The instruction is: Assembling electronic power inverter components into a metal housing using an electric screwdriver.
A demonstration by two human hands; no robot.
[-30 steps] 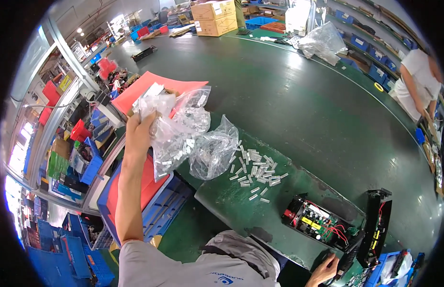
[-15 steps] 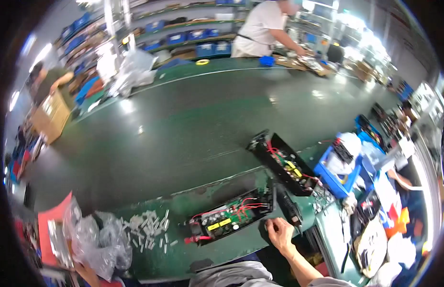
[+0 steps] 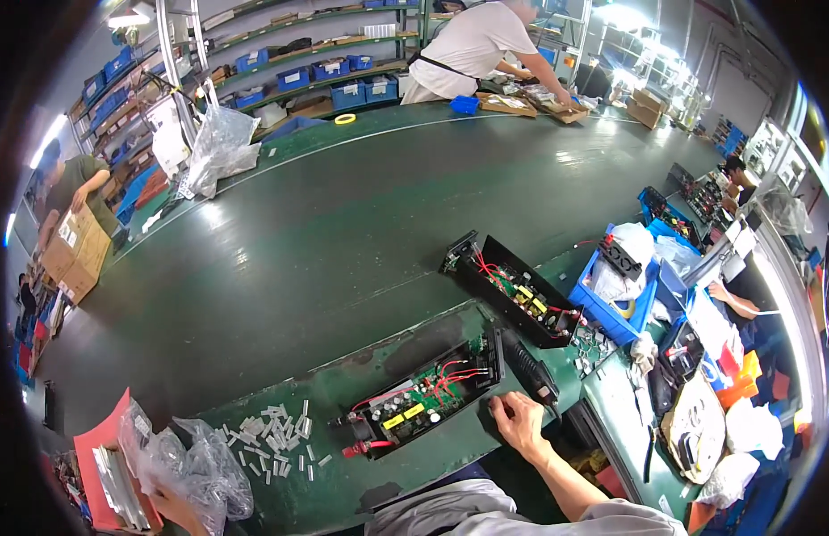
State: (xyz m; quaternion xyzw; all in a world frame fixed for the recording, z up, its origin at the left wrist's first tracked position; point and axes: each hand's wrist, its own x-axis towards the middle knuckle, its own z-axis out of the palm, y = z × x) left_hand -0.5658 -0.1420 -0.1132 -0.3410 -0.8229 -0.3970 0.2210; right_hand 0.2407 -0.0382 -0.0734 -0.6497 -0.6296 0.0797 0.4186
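At the near edge of the green tabletop (image 3: pixel 356 469), the right hand (image 3: pixel 519 420) rests with its fingers loosely curled; whether they pinch anything I cannot tell. The left hand cannot be clearly made out, so I cannot tell its state. Just left of the right hand, an open black case (image 3: pixel 441 422) with a circuit board and red wires lies on the tabletop, and a long black device (image 3: pixel 531 371) lies just beyond the fingers. Toward the left edge, short tubes (image 3: pixel 276 436) lie scattered beside clear plastic bags (image 3: pixel 200 464). Near the far right corner, a second open case (image 3: pixel 520 266) lies beside a blue bin (image 3: pixel 602 316). Well beyond, a person (image 3: pixel 473 49) bends over cardboard trays (image 3: pixel 506 105)
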